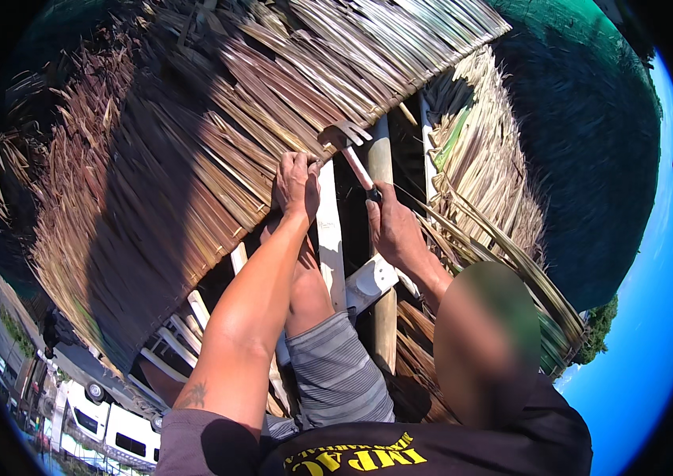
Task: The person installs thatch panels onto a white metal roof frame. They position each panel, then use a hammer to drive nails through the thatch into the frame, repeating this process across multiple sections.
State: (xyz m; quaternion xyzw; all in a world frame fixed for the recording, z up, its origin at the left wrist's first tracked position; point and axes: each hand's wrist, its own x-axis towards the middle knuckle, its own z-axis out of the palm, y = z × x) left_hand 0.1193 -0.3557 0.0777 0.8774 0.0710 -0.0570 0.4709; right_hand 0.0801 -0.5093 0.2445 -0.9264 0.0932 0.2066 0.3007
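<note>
My right hand (396,228) grips the dark handle end of a claw hammer (358,165). The hammer's head is raised toward the edge of a thatch panel (225,170) made of dry brown leaf strips. Just left of the hammer head, my left hand (298,186) is closed on that panel's bound edge, fingers curled over it. Whether a nail sits between its fingertips is too small to tell. Beneath the edge run a white wooden strip (330,238) and a round pole (381,163).
More thatch (487,131) covers the roof at the right, with long loose leaves (503,246) beside my right arm. A white board (371,283) crosses between the rafters, with dark gaps around it. A white vehicle (106,420) stands far below at left.
</note>
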